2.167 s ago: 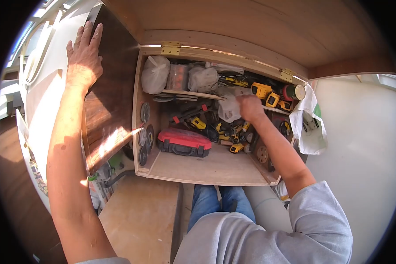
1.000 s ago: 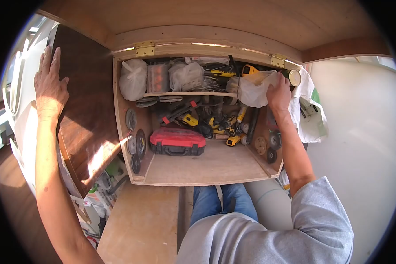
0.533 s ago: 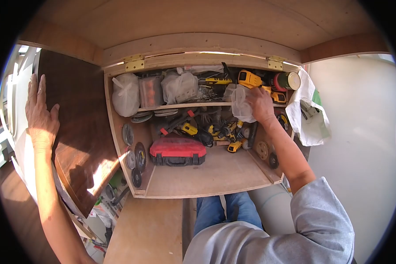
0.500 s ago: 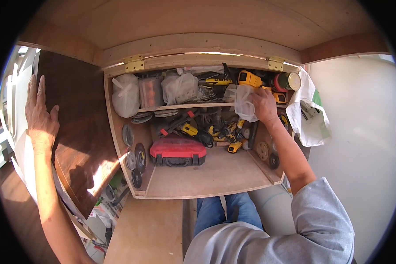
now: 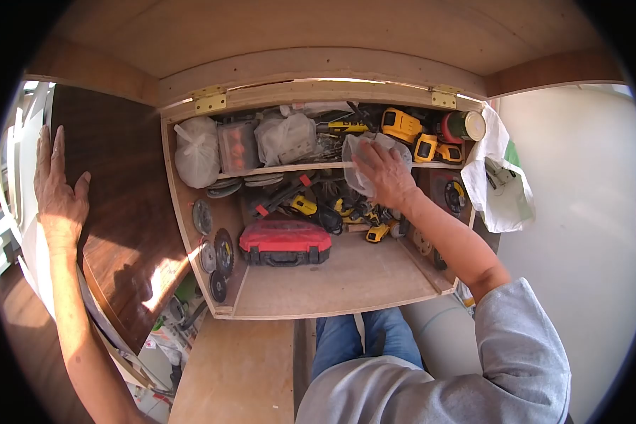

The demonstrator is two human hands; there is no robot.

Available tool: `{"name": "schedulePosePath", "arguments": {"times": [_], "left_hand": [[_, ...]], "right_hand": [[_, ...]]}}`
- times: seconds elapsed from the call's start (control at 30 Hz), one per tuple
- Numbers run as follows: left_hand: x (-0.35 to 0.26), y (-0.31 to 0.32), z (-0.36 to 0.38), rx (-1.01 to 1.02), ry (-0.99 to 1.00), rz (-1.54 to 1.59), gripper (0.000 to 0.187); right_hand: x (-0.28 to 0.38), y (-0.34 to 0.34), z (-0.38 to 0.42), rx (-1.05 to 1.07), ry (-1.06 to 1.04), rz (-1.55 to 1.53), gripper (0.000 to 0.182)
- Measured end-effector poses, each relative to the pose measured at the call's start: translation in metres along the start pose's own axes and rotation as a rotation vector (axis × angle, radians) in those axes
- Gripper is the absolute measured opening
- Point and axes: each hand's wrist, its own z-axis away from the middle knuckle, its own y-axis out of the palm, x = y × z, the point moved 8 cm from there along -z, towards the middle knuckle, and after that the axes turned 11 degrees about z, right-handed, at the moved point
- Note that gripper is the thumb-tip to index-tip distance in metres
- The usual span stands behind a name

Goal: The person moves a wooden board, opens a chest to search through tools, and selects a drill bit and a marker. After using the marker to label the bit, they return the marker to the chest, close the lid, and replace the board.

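My right hand [image 5: 387, 173] is at the upper compartment of the wooden tool chest [image 5: 332, 293], its fingers bent over a translucent plastic bag [image 5: 361, 185]. The bag's contents cannot be made out. Just right of it lie yellow-and-black battery packs [image 5: 401, 126] and a can [image 5: 466, 126] on its side. Far to the left, my left hand [image 5: 62, 198] is open, its fingers stretched upward along the edge of a dark wooden panel [image 5: 120, 184].
A red-and-black case [image 5: 285, 244] sits in the lower compartment beside yellow power tools [image 5: 305, 205]. Grinding discs [image 5: 223, 253] hang on the left wall. More bags [image 5: 196, 152] fill the upper left. The raised lid [image 5: 318, 28] is overhead, and a white bag [image 5: 498, 173] hangs at right.
My right hand has moved left along the upper compartment with the plastic bag, uncovering battery packs on the right. My left hand has stayed nearly in place.
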Motion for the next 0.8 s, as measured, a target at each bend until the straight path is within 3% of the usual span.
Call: {"name": "schedulePosePath", "arguments": {"times": [0.1, 0.2, 0.3, 0.53, 0.63, 0.77, 0.8], "left_hand": [[0.0, 0.0, 0.001, -0.012, 0.012, 0.011, 0.084], [0.002, 0.0, 0.001, -0.021, -0.007, 0.012, 0.083], [0.005, 0.002, 0.001, -0.015, -0.027, -0.017, 0.083], [0.009, 0.003, 0.002, -0.006, -0.025, -0.033, 0.081], [0.008, 0.002, 0.002, -0.012, -0.029, -0.039, 0.08], [0.007, 0.002, 0.001, -0.009, -0.035, -0.028, 0.08], [0.007, 0.002, 0.002, -0.006, -0.041, -0.022, 0.08]], "right_hand": [[-0.033, 0.039, -0.011, 0.259, 0.049, -0.068, 0.036], [-0.066, 0.06, -0.02, 0.365, 0.074, -0.169, 0.028], [-0.094, 0.018, -0.036, 0.089, 0.093, -0.176, 0.028], [-0.161, -0.073, -0.04, -0.157, 0.258, -0.149, 0.026], [-0.19, -0.087, -0.025, -0.182, 0.388, -0.118, 0.027], [-0.205, -0.049, -0.016, -0.068, 0.541, 0.04, 0.021], [-0.2, -0.03, -0.017, 0.042, 0.537, 0.094, 0.021]]}}
